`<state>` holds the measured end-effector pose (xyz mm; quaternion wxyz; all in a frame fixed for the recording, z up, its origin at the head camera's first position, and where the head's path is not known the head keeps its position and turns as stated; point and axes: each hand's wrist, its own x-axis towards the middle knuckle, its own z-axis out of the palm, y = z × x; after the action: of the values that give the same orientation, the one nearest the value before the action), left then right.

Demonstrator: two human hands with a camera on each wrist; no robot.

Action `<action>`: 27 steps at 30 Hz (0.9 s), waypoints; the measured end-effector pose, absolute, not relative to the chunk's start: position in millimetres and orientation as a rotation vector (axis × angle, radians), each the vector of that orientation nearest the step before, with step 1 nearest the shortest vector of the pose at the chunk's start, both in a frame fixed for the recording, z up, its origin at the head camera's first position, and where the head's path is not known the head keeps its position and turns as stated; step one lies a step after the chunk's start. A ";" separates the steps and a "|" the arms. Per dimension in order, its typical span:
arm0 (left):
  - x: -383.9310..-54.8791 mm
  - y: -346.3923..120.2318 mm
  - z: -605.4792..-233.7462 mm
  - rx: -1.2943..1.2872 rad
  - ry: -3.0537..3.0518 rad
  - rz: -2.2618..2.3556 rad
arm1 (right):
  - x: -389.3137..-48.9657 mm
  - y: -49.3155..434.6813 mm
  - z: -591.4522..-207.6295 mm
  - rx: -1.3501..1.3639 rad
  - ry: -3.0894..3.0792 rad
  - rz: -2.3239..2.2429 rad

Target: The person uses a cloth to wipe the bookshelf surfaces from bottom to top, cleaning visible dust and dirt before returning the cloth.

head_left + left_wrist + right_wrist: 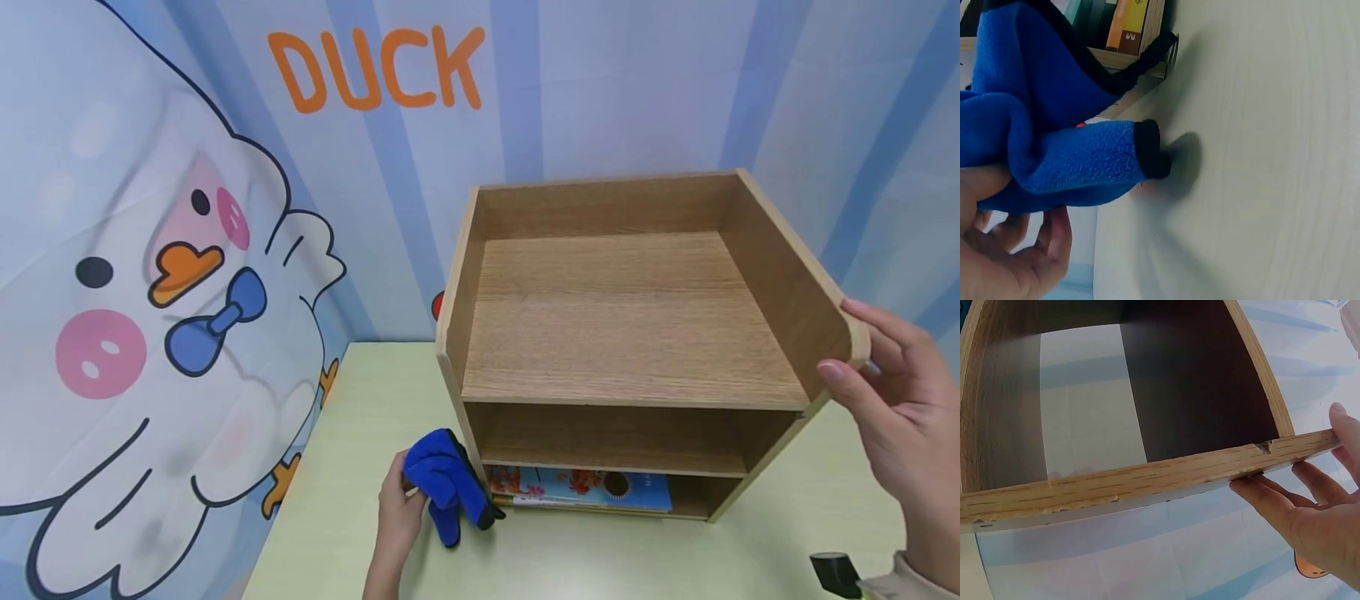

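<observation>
A small wooden desktop shelf (637, 317) stands on the table, with an open top tray and two compartments below. My right hand (903, 400) grips the front corner of its right side panel, thumb on the near side. In the right wrist view the fingers (1272, 503) lie along the panel's edge. My left hand (401, 504) pinches a bunched blue fleece cloth with black edging (442, 479), close to the shelf's lower left side. In the left wrist view the cloth (1085, 150) hangs in folds from the thumb and fingers, its loose end just over the tabletop.
Books with colourful covers (585, 487) lie in the shelf's bottom compartment. A pale wood-grain table (390, 383) carries the shelf. Behind it hangs a blue striped curtain (622, 92) printed with a cartoon duck. A black object (836, 575) shows by the right wrist.
</observation>
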<state>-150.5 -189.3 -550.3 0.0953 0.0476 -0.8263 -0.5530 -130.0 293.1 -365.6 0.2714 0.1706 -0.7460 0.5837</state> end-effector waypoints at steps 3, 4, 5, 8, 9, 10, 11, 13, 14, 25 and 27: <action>-151.5 -188.5 -550.6 0.194 -2.446 -1.589 | -131.0 293.4 -366.3 0.495 -1.961 1.632; -151.6 -187.6 -550.4 0.215 -2.445 -1.579 | -131.1 293.4 -366.5 0.494 -1.964 1.626; -152.0 -186.5 -550.4 0.233 -2.444 -1.569 | -131.4 293.4 -366.7 0.496 -1.963 1.626; -153.3 -182.6 -551.0 0.251 -2.442 -1.564 | -131.6 293.4 -367.0 0.499 -1.955 1.632; -153.7 -181.2 -551.5 0.252 -2.448 -1.569 | -131.3 293.3 -366.7 0.496 -1.957 1.629; -154.0 -179.9 -552.2 0.249 -2.459 -1.580 | -131.0 293.1 -366.3 0.498 -1.947 1.642; -154.5 -178.6 -552.9 0.240 -2.471 -1.591 | -130.3 292.4 -365.4 0.485 -1.944 1.656; -155.3 -176.4 -554.6 0.223 -2.505 -1.614 | -128.7 291.2 -363.5 0.467 -1.942 1.666; -155.8 -175.5 -555.9 0.219 -2.522 -1.627 | -127.8 290.1 -362.0 0.441 -1.952 1.666; -168.0 -171.7 -556.6 0.091 -2.667 -1.693 | -127.2 290.3 -361.5 0.424 -1.956 1.694; -170.9 -172.4 -553.4 0.100 -2.678 -1.754 | -128.9 292.2 -364.4 0.452 -1.944 1.696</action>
<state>-170.9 -172.4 -553.4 -0.0307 0.0312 -0.8357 -0.5474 -128.9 292.2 -364.4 0.2580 0.1668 -0.7171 0.6256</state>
